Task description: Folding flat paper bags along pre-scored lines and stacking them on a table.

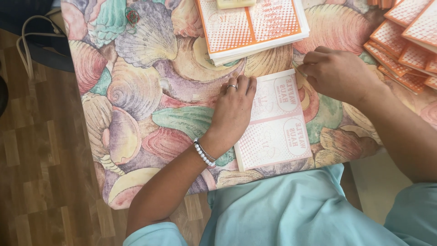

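While the left hand [233, 111] lies palm-down, fingers flat and grasping nothing, on the sheet [273, 123] on the cloth [150, 82], the right hand [337, 73], fingers curled, pinches its far corner.

- Lighting: bright, even, soft daylight quality; source not visible.
- Shadows: faint, short, beneath the left hand [233, 109] and forearm.
- Glare: none.
- Focus: sharp overall; slight softness toward frame edges.
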